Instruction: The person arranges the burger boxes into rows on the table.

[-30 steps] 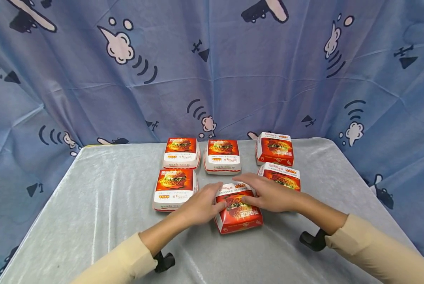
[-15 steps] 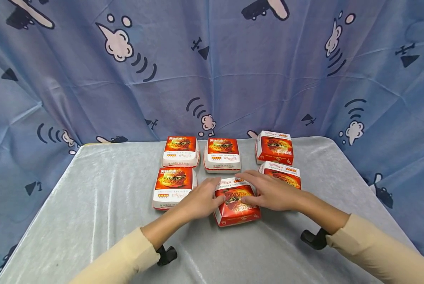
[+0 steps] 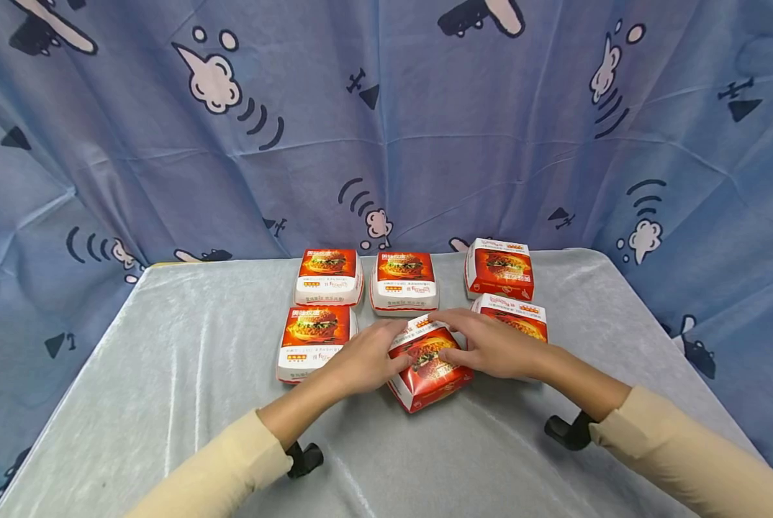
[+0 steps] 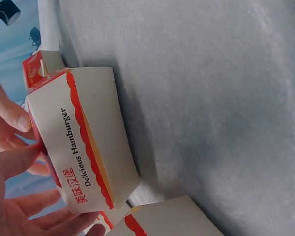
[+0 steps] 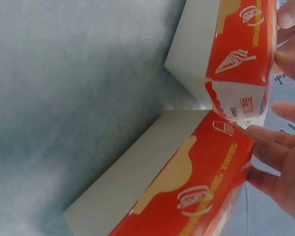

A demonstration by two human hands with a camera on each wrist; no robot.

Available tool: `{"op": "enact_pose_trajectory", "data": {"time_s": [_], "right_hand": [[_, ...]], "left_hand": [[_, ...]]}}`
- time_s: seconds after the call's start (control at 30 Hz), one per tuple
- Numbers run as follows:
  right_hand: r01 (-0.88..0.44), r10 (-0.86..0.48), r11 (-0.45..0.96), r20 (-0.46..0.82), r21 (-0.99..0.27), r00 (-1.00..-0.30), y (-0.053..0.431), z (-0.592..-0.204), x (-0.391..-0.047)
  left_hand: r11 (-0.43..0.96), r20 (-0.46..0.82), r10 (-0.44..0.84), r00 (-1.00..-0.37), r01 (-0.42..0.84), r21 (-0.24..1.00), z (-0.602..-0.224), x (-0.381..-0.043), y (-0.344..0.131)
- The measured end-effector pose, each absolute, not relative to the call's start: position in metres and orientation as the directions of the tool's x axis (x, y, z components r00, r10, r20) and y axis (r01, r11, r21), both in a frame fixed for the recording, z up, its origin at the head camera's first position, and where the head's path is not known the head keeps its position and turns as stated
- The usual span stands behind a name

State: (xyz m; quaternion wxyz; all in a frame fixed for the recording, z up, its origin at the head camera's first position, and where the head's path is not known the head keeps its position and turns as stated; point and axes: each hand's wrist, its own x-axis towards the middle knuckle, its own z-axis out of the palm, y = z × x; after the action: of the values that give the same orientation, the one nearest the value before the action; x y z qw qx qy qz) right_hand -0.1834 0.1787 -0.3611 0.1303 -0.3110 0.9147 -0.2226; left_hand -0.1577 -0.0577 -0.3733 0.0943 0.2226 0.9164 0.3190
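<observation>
A red and white hamburger box [image 3: 433, 363] stands on the table in the middle, turned slightly askew. My left hand [image 3: 368, 361] holds its left side, thumb on the lid and fingers round the far end, as the left wrist view shows with the box [image 4: 73, 142]. On the right side my right hand [image 3: 490, 349] grips the same box, thumb on the lid, fingers toward the far right corner. In the right wrist view, those right-hand fingers [image 5: 280, 164] lie close to a neighbouring box [image 5: 187, 182]; whether they touch it I cannot tell.
To the left stand a near box [image 3: 315, 338] and a far box [image 3: 328, 277]. Behind the held one is another box [image 3: 404, 284]. Two more, a far box [image 3: 499, 270] and a near box [image 3: 522, 324], stand at right. A patterned blue curtain [image 3: 386, 108] hangs behind the grey-covered table [image 3: 134, 374].
Over the second, both hands have moved the middle box a little away from me. In the last half second it has turned anticlockwise. The other boxes stay put.
</observation>
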Motion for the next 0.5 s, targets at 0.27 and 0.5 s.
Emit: {"op": "enact_pose_trajectory", "data": {"time_s": [0.27,0.5], "right_hand": [[-0.512,-0.608,0.732,-0.093,-0.449,-0.789,0.1773,-0.3582,-0.1813],[-0.531,-0.633,0.720,-0.110,-0.446,-0.766,0.1787,-0.3574,-0.1813]], "left_hand": [[0.737,-0.044,0.434,-0.900,0.326,0.592,-0.3715,-0.1575,-0.0587],[0.737,-0.029,0.426,-0.904,0.328,0.591,-0.3710,-0.1561,-0.0590]]}}
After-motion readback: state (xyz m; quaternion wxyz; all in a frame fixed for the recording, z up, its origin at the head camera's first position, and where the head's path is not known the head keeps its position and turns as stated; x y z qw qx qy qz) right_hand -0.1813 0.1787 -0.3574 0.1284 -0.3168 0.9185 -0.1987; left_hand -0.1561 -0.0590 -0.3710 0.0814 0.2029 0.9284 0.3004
